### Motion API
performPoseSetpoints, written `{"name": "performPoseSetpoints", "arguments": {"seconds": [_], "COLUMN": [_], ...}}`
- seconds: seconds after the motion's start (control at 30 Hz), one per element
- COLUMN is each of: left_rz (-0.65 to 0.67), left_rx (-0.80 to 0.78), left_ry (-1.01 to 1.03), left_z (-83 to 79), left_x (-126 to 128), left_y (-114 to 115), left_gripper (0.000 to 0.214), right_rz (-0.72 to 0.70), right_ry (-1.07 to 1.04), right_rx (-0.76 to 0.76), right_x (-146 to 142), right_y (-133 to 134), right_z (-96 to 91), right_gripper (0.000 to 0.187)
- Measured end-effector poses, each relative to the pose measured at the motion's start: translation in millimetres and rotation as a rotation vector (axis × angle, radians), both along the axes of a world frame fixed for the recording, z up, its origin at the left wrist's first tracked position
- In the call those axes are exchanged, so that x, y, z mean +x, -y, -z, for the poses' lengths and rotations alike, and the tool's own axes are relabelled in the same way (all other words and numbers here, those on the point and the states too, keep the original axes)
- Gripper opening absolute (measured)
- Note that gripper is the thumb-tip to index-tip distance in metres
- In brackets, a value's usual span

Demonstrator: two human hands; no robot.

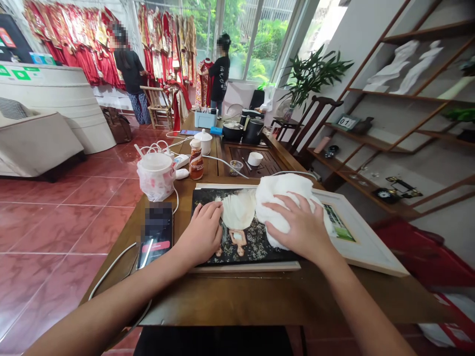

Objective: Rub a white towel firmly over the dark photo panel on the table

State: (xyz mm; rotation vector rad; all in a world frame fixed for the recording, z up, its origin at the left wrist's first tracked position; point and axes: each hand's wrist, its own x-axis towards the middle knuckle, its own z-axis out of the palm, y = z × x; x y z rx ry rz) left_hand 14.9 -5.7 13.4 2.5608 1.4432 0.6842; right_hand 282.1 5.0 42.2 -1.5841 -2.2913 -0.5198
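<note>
A dark photo print showing a figure in a pale dress lies on the table over a light wooden frame or board. My left hand rests on its left side, fingers laid out over the surface and gripping nothing. On the print's right part sits a bunched white cloth. My right hand curves over this cloth and holds it down, thumb and fingers apart. The cloth and both hands hide parts of the print. A white picture frame with a green picture lies to the right, partly beneath the cloth.
Left of the print are a phone with a cable, a bag-lined white tub and a brown bottle. Behind stand a lidded white cup and a tea tray. Two people stand near hanging red garments. Shelves are at right.
</note>
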Motion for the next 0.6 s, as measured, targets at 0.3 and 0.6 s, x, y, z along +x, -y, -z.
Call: {"name": "performPoseSetpoints", "arguments": {"seconds": [0.3,0.6], "left_rz": [-0.003,-0.004], "left_rx": [0.0,0.0], "left_ry": [0.002,0.0], "left_z": [-1.8,0.1], "left_x": [7,2], "left_y": [0,0], "left_gripper": [0.035,0.039], "right_rz": [-0.18,-0.172], "right_ry": [-0.036,-0.064], "right_rx": [-0.095,-0.085], "right_x": [-76,-46], "right_y": [23,16], "right_z": [-2.7,-2.1], "right_gripper": [0.044,0.04]}}
